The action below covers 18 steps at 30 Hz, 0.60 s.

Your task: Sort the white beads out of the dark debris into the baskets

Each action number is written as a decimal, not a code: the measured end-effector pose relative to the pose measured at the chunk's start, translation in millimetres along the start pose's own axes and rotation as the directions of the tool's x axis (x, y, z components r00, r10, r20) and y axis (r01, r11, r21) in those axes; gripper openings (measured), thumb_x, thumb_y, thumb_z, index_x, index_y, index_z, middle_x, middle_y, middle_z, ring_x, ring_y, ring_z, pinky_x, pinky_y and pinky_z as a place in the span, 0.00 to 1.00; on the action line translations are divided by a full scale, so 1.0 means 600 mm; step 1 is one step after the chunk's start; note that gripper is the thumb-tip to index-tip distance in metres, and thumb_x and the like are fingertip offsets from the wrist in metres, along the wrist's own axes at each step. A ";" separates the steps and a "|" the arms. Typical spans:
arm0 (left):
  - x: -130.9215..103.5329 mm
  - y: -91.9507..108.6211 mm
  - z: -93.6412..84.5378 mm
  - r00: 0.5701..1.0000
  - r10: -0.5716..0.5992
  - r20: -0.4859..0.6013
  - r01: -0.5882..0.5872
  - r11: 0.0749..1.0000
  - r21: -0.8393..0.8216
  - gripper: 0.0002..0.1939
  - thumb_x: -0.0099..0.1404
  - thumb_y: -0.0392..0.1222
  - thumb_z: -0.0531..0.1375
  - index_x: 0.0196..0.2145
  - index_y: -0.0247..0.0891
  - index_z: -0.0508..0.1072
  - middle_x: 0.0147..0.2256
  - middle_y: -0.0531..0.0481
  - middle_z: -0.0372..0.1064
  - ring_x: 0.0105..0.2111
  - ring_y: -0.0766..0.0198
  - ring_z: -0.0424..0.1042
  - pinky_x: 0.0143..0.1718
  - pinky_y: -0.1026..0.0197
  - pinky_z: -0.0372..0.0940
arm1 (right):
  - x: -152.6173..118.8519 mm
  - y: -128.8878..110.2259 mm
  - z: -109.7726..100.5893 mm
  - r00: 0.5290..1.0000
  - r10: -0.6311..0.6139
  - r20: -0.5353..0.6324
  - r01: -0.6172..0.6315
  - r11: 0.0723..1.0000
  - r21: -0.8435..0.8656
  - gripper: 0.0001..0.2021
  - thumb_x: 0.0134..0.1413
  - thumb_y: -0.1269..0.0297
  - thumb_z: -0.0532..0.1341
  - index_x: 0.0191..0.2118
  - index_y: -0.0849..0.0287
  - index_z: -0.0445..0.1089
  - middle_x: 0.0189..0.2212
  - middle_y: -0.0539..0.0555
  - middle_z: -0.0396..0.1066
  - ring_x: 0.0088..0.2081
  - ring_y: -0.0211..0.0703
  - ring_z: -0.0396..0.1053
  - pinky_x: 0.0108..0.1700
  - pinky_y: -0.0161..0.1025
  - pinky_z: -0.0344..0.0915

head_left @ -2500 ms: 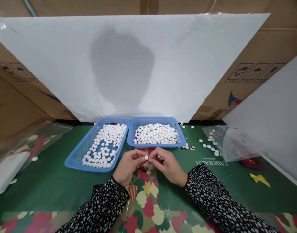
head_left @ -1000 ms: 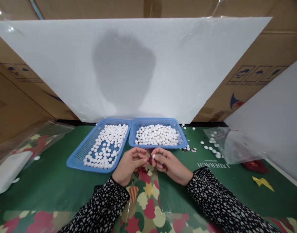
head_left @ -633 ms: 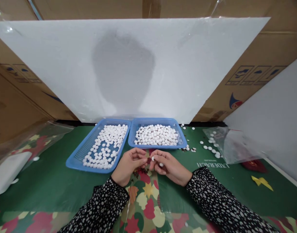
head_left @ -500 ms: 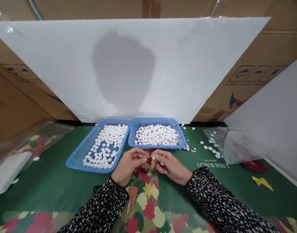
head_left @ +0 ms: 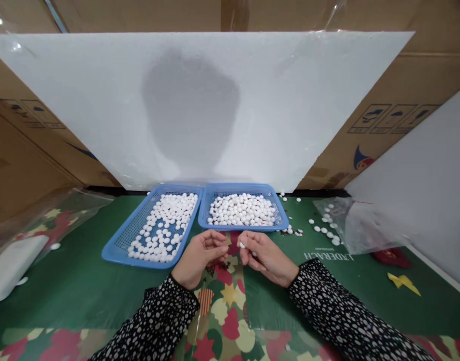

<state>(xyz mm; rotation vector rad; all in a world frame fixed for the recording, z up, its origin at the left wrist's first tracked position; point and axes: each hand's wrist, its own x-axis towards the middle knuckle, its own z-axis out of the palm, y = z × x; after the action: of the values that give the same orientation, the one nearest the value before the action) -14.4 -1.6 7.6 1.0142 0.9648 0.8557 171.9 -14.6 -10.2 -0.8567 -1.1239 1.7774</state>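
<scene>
Just in front of two blue mesh baskets, my hands face each other. A small white disc [head_left: 242, 245] is pinched between the thumb and fingers of my right hand [head_left: 266, 256]. My left hand [head_left: 200, 254] has its thumb and fingertips pressed together; what they hold, if anything, is too small to tell. White round pieces fill much of the right basket [head_left: 230, 187] and lie spread in the left basket [head_left: 121, 245]. Dark crumbs [head_left: 210, 269] lie beside my left fingertips on the patterned covering.
Loose white pieces [head_left: 323, 230] and a clear plastic bag [head_left: 369, 228] lie at the right. Nearby are a red object [head_left: 392, 257] and a yellow scrap [head_left: 403, 283]. At the left sits a white object [head_left: 17, 265]. A white panel [head_left: 271, 110] stands behind the baskets.
My right hand has moved slightly right, away from my left hand, with the white disc still in its fingers. My left hand has barely moved.
</scene>
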 end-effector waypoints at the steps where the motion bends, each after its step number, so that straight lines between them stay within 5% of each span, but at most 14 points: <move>1: 0.001 -0.001 0.000 1.000 0.000 0.008 0.001 1.000 -0.011 0.14 0.51 0.40 0.70 0.32 0.35 0.70 0.25 0.53 0.71 0.24 0.68 0.70 0.29 0.64 0.65 | 0.005 -0.008 -0.003 0.999 -0.041 -0.012 0.040 0.996 -0.084 0.14 0.60 0.52 0.58 0.31 0.58 0.61 0.19 0.46 0.68 0.12 0.28 0.47 0.14 0.29 0.39; 3: 0.002 -0.005 0.001 1.000 0.001 0.021 -0.001 0.999 -0.035 0.15 0.50 0.41 0.71 0.32 0.35 0.70 0.25 0.53 0.70 0.24 0.68 0.70 0.29 0.64 0.65 | 0.025 -0.032 -0.012 0.977 -0.207 -0.050 0.178 0.924 -0.338 0.12 0.62 0.55 0.56 0.34 0.58 0.62 0.22 0.47 0.69 0.16 0.31 0.55 0.18 0.30 0.49; 6: 0.002 -0.010 0.004 1.000 0.019 0.001 -0.019 0.998 -0.057 0.16 0.48 0.41 0.71 0.30 0.35 0.69 0.24 0.54 0.70 0.23 0.69 0.69 0.28 0.65 0.64 | 0.069 -0.075 -0.025 0.868 -0.497 0.016 0.320 0.534 -0.782 0.09 0.64 0.60 0.54 0.42 0.58 0.66 0.29 0.52 0.71 0.29 0.41 0.67 0.33 0.37 0.62; 8: 0.000 -0.008 0.007 0.999 0.035 -0.041 -0.037 0.998 -0.059 0.16 0.48 0.41 0.71 0.28 0.36 0.68 0.24 0.54 0.70 0.23 0.69 0.69 0.28 0.66 0.64 | 0.091 -0.096 -0.026 0.846 -0.508 0.160 0.330 0.264 -0.906 0.09 0.62 0.63 0.57 0.46 0.58 0.69 0.41 0.58 0.73 0.44 0.49 0.68 0.44 0.45 0.62; 10: -0.006 0.000 0.010 0.994 0.061 -0.091 -0.067 0.996 -0.062 0.15 0.49 0.41 0.71 0.27 0.36 0.67 0.23 0.54 0.70 0.23 0.69 0.69 0.28 0.66 0.64 | 0.093 -0.105 -0.018 0.836 -0.491 0.246 0.354 0.140 -0.925 0.09 0.62 0.64 0.58 0.47 0.56 0.71 0.48 0.60 0.72 0.52 0.53 0.64 0.51 0.50 0.58; 14: -0.024 0.021 0.016 0.980 0.117 -0.161 -0.136 0.984 -0.115 0.15 0.52 0.41 0.70 0.26 0.37 0.65 0.23 0.55 0.70 0.25 0.69 0.70 0.29 0.66 0.63 | 0.044 -0.089 0.014 0.831 -0.403 0.384 0.525 0.340 -0.780 0.09 0.63 0.66 0.57 0.45 0.52 0.73 0.37 0.52 0.74 0.41 0.42 0.71 0.44 0.41 0.65; 18: -0.043 0.025 0.022 0.984 0.079 -0.159 -0.108 0.977 -0.182 0.16 0.51 0.42 0.70 0.26 0.37 0.65 0.23 0.55 0.69 0.25 0.69 0.69 0.29 0.67 0.63 | -0.001 -0.055 0.041 0.823 -0.468 0.321 0.529 0.427 -0.733 0.07 0.62 0.67 0.59 0.43 0.52 0.73 0.33 0.51 0.73 0.35 0.41 0.71 0.38 0.40 0.67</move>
<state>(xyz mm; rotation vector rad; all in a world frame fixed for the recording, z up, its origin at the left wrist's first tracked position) -12.7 -24.5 31.2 0.8447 0.9479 1.0946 160.6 -15.8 29.3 -0.8113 -2.0538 0.7243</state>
